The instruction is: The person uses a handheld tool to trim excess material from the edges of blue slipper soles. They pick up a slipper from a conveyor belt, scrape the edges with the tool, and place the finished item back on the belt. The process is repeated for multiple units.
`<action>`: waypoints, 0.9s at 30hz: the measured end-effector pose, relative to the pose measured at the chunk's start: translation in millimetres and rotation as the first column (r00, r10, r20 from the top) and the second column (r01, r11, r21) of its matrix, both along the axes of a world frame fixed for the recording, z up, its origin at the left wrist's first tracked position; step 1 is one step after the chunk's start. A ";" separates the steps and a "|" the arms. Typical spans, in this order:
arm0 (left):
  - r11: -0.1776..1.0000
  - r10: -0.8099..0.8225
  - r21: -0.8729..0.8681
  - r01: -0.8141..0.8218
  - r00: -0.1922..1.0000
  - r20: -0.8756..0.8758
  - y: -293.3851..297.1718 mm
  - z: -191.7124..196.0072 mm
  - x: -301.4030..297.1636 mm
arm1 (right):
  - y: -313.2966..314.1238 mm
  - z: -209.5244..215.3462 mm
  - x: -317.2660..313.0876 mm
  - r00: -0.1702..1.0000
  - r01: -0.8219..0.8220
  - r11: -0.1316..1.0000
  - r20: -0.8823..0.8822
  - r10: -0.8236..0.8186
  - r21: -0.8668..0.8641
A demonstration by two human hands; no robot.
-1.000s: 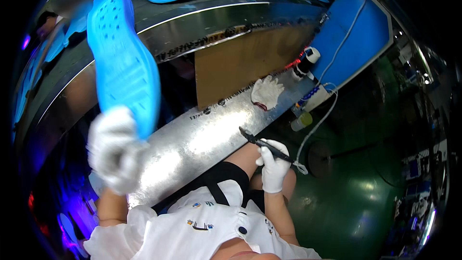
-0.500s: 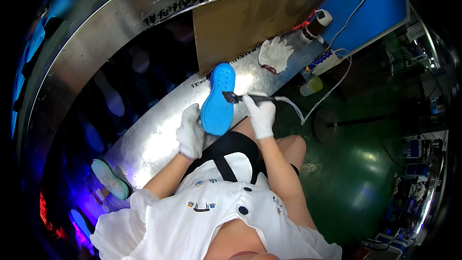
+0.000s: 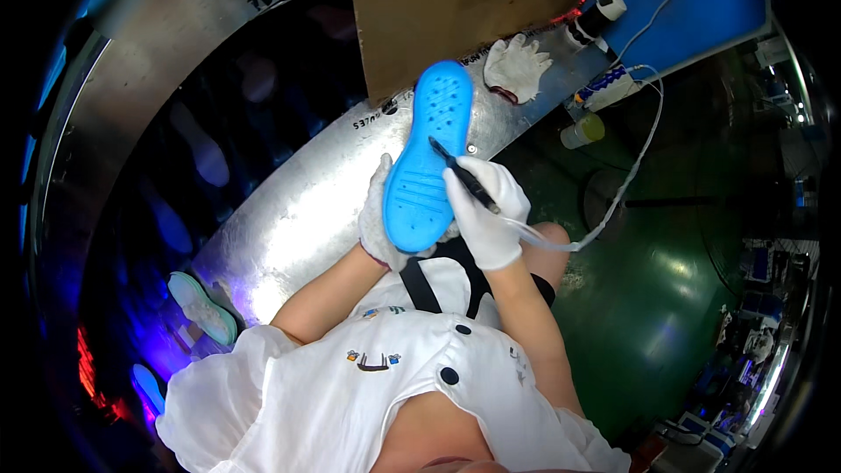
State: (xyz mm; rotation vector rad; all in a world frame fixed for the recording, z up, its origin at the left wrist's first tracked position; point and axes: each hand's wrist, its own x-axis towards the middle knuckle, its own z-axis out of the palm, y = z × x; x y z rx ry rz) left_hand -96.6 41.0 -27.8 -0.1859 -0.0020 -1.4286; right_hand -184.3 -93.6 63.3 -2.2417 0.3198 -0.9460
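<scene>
A bright blue shoe sole (image 3: 420, 177) is held over the metal ledge, its face with small holes and grooves turned up. My left hand (image 3: 375, 215), in a white knit glove, is closed around the sole's heel end from below, and most of its fingers are hidden under it. In my white-gloved right hand (image 3: 492, 215) is a slim black brush (image 3: 469, 182), gripped like a pen. A pale tube trails from the brush's back end. The brush tip is at the middle of the sole; whether it touches cannot be made out.
Along the metal ledge (image 3: 289, 201) lie a spare white glove (image 3: 517, 68) and a dark bottle with a white cap (image 3: 599, 16). A brown cardboard sheet (image 3: 473, 17) stands behind. Another pale sole (image 3: 202, 307) rests at the left, near dark moving-line slots holding several soles.
The sole has risen and come nearer, shifting right. My left hand has slid from its side to underneath. The brush has turned, its tip now pointing up and left.
</scene>
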 end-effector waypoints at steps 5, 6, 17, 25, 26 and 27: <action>0.994 0.088 0.056 -0.094 0.990 0.111 -23.7 2.5 1.6 | 32.6 13.7 -17.1 0.900 -0.434 0.864 -0.074 0.430 -0.254; 0.977 0.171 0.131 -0.165 0.985 -0.031 -26.9 -1.7 0.6 | 23.5 10.5 -15.5 0.906 -0.421 0.907 0.034 0.421 -0.020; 0.865 0.337 0.372 -0.338 0.939 0.071 -29.1 44.5 6.2 | 19.0 10.2 -18.9 0.987 -0.161 0.905 0.044 0.156 0.394; 0.792 0.235 0.399 -0.462 0.834 0.499 -23.9 38.3 31.5 | 26.6 12.1 -24.0 0.970 -0.241 0.923 0.084 0.226 0.300; 0.913 0.229 0.241 -0.329 0.903 0.362 -18.6 32.3 41.5 | 16.4 4.7 -21.0 0.989 -0.145 0.921 0.037 0.142 0.361; 0.912 0.230 0.243 -0.330 0.904 0.361 -15.5 29.4 44.9 | 12.9 4.7 -27.4 0.989 -0.146 0.920 0.035 0.143 0.362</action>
